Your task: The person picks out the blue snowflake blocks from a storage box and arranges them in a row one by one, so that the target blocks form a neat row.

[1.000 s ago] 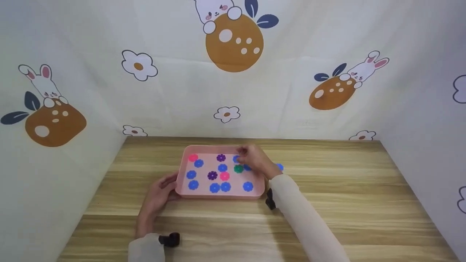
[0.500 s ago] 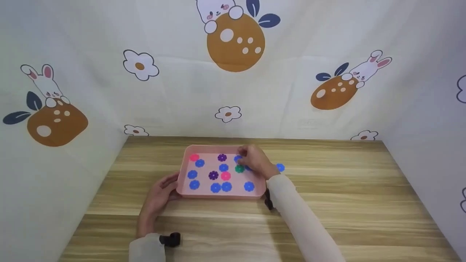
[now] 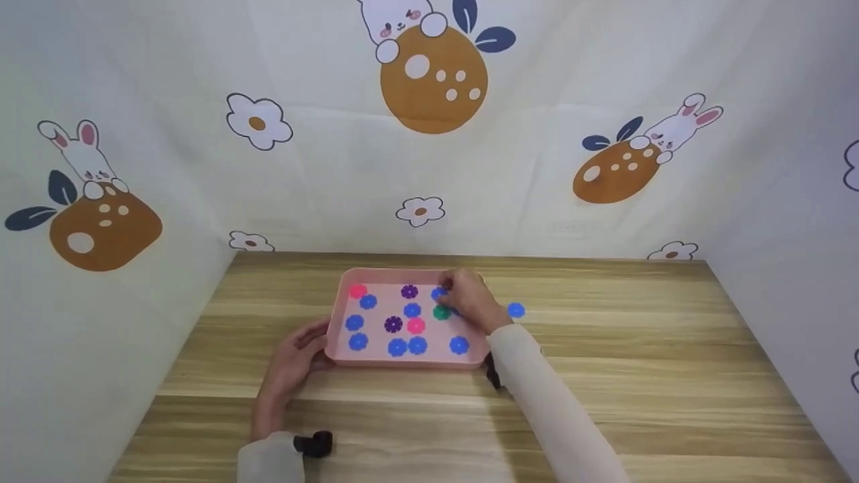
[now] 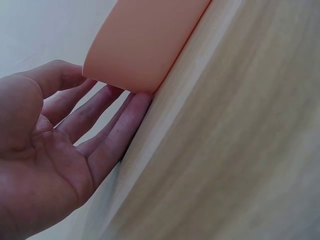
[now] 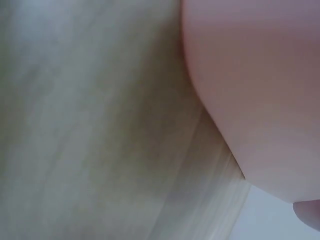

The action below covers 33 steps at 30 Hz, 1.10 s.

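Observation:
A pink tray [image 3: 402, 363] on the table holds several flower-shaped plastic pieces, mostly blue, with purple, pink and green ones among them. My left hand [image 3: 293, 357] touches the tray's left side. In the left wrist view, that hand's relaxed fingers [image 4: 117, 130] rest against the tray's outer wall [image 4: 145, 45]. Over the tray's back right part, my right hand [image 3: 470, 295] pinches a blue flower-shaped piece [image 3: 437, 294] between thumb and fingers, close to the tray floor. A green flower-shaped piece [image 3: 441, 312] lies just below the fingertips. The right wrist view shows mainly the tray wall [image 5: 260, 100].
One blue flower piece [image 3: 515, 310] lies on the wooden table [image 3: 637, 362], right of the tray. A patterned cloth [image 3: 322, 168] hangs around the table's back and sides. The right hand and forearm cover the tray's right rim.
Both hands stay almost in place. The right forearm shifts slightly leftward, and the blue piece on the table beyond it shows more fully. The tray and its pieces have not visibly moved.

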### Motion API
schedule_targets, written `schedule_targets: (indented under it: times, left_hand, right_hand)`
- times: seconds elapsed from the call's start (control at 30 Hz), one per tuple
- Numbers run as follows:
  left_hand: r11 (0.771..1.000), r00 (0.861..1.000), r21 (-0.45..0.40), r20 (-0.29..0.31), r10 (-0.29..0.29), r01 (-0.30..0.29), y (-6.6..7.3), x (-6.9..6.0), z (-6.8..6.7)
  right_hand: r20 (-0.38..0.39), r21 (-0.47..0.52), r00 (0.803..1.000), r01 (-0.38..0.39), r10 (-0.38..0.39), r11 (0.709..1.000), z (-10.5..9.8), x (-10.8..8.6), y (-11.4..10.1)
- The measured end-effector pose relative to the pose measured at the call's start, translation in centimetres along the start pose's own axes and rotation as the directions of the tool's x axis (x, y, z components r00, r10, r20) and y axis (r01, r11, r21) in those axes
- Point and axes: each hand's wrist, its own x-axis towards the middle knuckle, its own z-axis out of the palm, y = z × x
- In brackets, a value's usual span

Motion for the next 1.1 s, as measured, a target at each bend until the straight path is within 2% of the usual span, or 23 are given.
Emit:
schedule_targets:
  times: [0.13,0.37,0.63,0.87,0.97,1.1]
  left_hand:
    - [1.0,1.0,-0.017,-0.001,0.008,-0.008,0.0,-0.1,-0.1]
    - [0.996,0.999,-0.083,-0.018,0.039,-0.04,0.1,0.0,0.0]
    - [0.999,1.0,-0.041,-0.013,0.01,-0.01,0.1,-0.1,-0.1]
    - [1.0,1.0,-0.014,-0.013,-0.002,0.002,0.0,-0.1,-0.1]
    - [1.0,1.0,-0.006,-0.011,0.001,-0.001,0.0,-0.1,-0.1]
    - [1.0,1.0,0.001,-0.008,0.003,-0.003,0.0,0.0,-0.1]
  right_hand:
    - [-0.003,-0.015,1.0,-0.006,0.006,1.0,0.2,0.1,-0.1]
    - [-0.023,-0.144,0.997,0.066,-0.07,0.987,0.2,0.4,0.1]
    - [-0.002,-0.08,0.999,0.05,-0.051,0.995,-0.1,0.3,0.2]
    - [-0.023,-0.031,0.999,0.023,-0.024,0.999,-1.8,-0.4,-0.1]
    - [-0.024,-0.01,0.998,0.057,-0.057,0.998,-2.8,-1.0,-0.2]
    - [-0.038,-0.011,0.989,0.14,-0.141,0.99,-4.2,-1.7,-0.1]
